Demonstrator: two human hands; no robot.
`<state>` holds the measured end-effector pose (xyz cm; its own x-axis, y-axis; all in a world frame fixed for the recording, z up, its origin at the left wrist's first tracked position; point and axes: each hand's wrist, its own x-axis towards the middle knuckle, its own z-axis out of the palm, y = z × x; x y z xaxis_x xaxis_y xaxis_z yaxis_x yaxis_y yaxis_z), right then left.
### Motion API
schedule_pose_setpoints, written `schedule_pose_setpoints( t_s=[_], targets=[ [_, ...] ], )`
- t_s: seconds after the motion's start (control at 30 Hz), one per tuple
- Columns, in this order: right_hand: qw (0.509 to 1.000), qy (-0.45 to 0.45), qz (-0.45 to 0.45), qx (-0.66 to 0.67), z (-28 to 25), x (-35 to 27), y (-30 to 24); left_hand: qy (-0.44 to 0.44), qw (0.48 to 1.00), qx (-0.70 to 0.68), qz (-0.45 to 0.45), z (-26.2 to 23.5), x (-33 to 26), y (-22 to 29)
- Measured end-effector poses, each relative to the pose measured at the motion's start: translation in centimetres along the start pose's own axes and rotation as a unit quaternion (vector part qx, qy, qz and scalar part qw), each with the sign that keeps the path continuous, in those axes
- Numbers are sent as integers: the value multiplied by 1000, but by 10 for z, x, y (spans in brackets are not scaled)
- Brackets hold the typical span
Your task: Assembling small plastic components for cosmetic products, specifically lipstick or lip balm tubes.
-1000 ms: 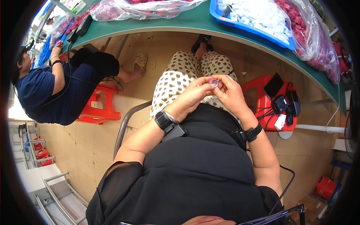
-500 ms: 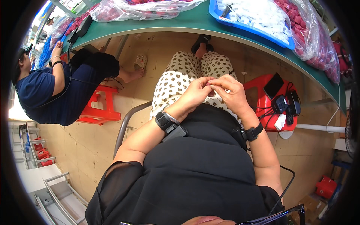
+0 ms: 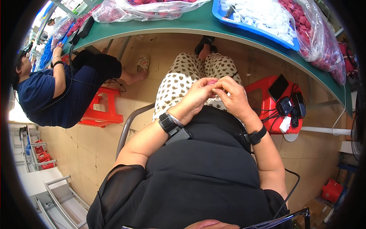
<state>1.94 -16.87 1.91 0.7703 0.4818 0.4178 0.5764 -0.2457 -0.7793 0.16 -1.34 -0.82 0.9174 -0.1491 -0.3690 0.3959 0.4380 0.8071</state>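
Observation:
Above my lap, my left hand (image 3: 197, 96) and my right hand (image 3: 233, 95) meet at the fingertips. Pinched between them is a small pinkish-red piece (image 3: 212, 82), mostly covered by fingers, so its exact kind does not show. Both hands are closed on it, thumbs and forefingers together. On the green table ahead, a blue tray (image 3: 249, 35) holds many small white plastic parts (image 3: 263, 19). Clear plastic bags full of dark red pieces lie beside the tray, one bag (image 3: 324, 49) to its right and another bag (image 3: 148, 11) to its left.
The green table (image 3: 183, 26) curves across the top. At my right, a red stool (image 3: 259, 89) carries a phone, black devices and cables. A person (image 3: 45, 91) sits at the left on another red stool (image 3: 103, 110). A fan (image 3: 355, 133) stands at the far right.
My fingers have shifted slightly around the piece, and more of its pinkish-red surface shows now. The seated person's head has turned a little.

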Motion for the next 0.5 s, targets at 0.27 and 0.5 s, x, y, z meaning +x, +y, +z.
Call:
schedule_pose_setpoints(
  t_s=[0.27,0.5],
  targets=[
    [999,-6,12,41,0,2,-3,4,995,-96,24,4,-3,1],
    [995,-20,80,57,0,2,-1,-15,982,-186,-15,8,-3,3]
  ],
)
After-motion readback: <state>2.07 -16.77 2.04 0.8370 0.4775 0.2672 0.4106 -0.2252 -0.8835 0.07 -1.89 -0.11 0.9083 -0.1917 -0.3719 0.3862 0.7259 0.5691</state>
